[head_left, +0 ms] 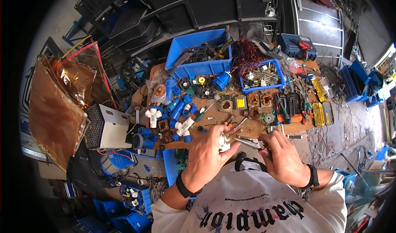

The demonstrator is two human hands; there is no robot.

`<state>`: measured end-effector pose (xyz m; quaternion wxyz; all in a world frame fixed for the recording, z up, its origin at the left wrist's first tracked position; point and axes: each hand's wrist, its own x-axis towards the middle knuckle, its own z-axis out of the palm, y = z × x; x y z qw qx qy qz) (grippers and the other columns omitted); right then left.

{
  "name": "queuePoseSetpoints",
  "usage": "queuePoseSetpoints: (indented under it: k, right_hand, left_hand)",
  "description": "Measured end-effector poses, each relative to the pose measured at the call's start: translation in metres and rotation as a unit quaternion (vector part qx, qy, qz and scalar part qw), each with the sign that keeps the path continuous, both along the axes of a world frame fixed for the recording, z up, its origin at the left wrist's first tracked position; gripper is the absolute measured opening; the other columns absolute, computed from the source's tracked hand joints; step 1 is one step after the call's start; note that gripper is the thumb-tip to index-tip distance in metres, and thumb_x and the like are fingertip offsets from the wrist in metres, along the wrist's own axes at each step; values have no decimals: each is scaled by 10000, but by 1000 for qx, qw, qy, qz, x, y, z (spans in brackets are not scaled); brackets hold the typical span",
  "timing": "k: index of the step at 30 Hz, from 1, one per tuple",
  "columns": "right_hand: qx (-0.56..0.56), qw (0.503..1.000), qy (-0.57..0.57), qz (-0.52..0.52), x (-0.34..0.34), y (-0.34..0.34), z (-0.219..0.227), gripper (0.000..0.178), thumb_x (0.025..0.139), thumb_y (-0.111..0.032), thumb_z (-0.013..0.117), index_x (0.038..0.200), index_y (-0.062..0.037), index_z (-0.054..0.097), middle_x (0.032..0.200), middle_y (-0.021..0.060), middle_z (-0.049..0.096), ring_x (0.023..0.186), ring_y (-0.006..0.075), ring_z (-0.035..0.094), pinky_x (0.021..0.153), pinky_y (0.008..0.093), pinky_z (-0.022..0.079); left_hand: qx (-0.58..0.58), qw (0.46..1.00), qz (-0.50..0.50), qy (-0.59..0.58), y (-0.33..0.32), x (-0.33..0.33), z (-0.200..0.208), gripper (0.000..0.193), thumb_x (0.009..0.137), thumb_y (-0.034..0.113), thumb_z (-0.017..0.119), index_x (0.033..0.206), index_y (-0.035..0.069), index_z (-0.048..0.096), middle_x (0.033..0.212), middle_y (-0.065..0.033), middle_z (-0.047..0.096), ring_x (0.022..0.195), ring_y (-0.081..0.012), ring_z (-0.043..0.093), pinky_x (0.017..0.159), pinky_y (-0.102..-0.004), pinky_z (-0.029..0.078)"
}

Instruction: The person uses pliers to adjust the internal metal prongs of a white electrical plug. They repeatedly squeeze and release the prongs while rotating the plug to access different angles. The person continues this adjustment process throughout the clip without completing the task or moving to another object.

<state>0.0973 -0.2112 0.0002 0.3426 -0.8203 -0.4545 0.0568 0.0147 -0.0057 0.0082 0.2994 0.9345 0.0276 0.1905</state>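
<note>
Your white shirt point(247, 187) with dark lettering lies nearest, below your two hands, each with a black band at the wrist; your left hand point(206, 154) pinches a small white piece point(224, 144) with brass-coloured prongs between thumb and fingers; your right hand point(284, 155) closes thumb and fingers on the end of a slim metal tool point(248, 142), which points left toward that piece; whether the two touch, you cannot tell from here; both are held between your hands, just in front of your chest, at the near edge of the wooden table point(303, 127); to the left on it lie blue pipe fittings point(177, 110) and a white fitting point(153, 117); farther back stand a blue bin point(202, 69) and a blue tray point(264, 87) of metal parts; a yellow case point(318, 114) lies to the right.
</note>
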Motion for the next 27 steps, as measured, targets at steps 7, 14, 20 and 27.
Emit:
queuePoseSetpoints:
  k: [7,14,20,27]
  right_hand:
    - [9,998,68,15,1,2,-1,293,836,-44,626,1083,13,478,913,190,528,799,395,560,680,453,463]
    - [3,998,56,27,2,1,-8,275,837,-38,613,1056,18,457,894,197,517,785,401,561,667,458,461]
    - [-11,997,66,37,2,2,-11,302,808,9,603,1068,15,449,889,199,516,797,406,561,675,460,461]
    - [27,991,128,24,9,5,-14,350,773,47,594,1089,8,449,904,217,534,810,431,565,679,477,467]
  left_hand:
    - [21,1000,8,-8,1,3,-4,448,748,172,796,1074,39,519,902,-120,660,766,-295,654,644,-385,512]
    - [13,1000,2,20,3,4,-4,401,755,164,779,1038,41,522,920,-119,639,750,-310,645,635,-396,504]
    - [-9,1000,1,27,4,5,-6,373,770,197,766,1008,47,521,865,-135,632,732,-312,647,620,-402,503]
    - [8,998,41,37,0,3,2,349,754,170,769,993,35,553,812,-139,674,697,-314,665,609,-388,521]
